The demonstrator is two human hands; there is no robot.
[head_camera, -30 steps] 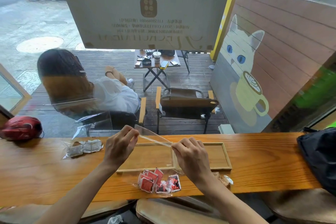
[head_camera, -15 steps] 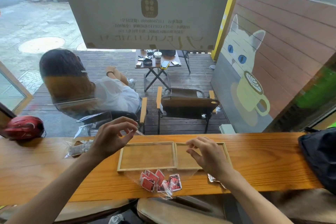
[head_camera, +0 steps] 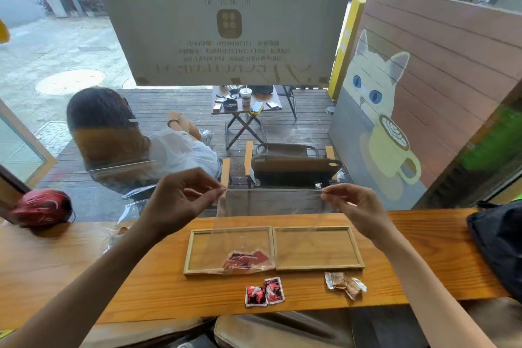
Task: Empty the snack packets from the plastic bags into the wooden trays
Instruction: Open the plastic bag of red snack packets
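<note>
My left hand (head_camera: 180,200) and my right hand (head_camera: 356,206) each pinch a top corner of a clear plastic bag (head_camera: 271,212), held stretched and lifted above the two wooden trays. Several red snack packets (head_camera: 245,260) hang in the bag's bottom, over the near right corner of the left tray (head_camera: 192,251). The right tray (head_camera: 356,248) holds nothing. Two red packets (head_camera: 264,291) lie on the counter in front of the trays. Brown-wrapped packets (head_camera: 344,285) lie to the right of them.
The wooden counter (head_camera: 56,268) runs along a window. Another clear bag with packets (head_camera: 118,234) lies at the left, partly behind my forearm. A red helmet (head_camera: 41,207) sits far left, a dark bag (head_camera: 500,240) far right. Outside, a person sits on a chair.
Both hands have taken the bag by its top corners and lifted it from the counter's front edge over the left tray. Two red packets stayed on the counter.
</note>
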